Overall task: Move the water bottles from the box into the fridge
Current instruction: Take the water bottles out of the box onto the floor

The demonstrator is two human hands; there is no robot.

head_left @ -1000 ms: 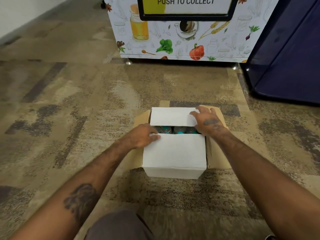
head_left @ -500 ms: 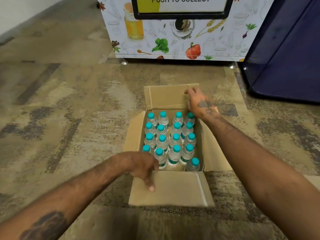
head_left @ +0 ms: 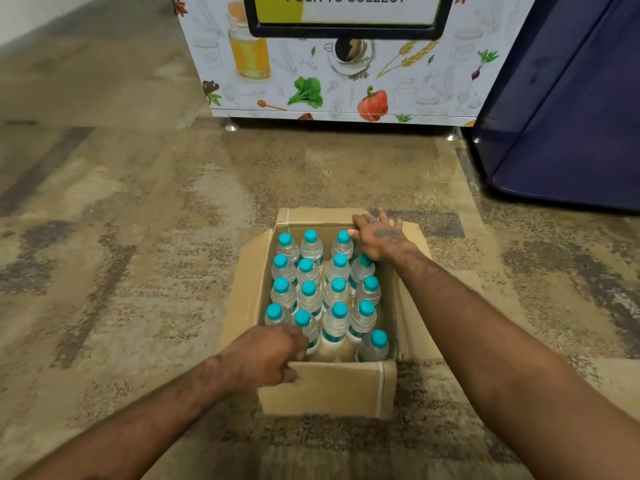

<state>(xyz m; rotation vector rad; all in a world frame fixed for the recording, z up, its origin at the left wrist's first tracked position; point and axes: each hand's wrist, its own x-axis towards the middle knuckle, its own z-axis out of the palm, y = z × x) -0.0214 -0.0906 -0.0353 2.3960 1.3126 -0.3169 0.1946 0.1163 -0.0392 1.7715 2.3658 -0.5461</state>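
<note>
- The cardboard box (head_left: 329, 389) sits open at 6 o'clock on the patterned carpet (head_left: 121, 271), flaps folded out
- Teal-capped water bottles (head_left: 337, 289) stand upright inside it, packed in rows
- The left hand (head_left: 266, 358), at the box's 7 o'clock corner, grips the near edge with curled fingers
- The right hand (head_left: 379, 237), at the 1 o'clock corner, lies spread on the far flap, holding nothing
- A vending machine (head_left: 346, 81) printed with vegetables stands at 12 o'clock, a dark blue appliance (head_left: 571, 116) at 2 o'clock
</note>
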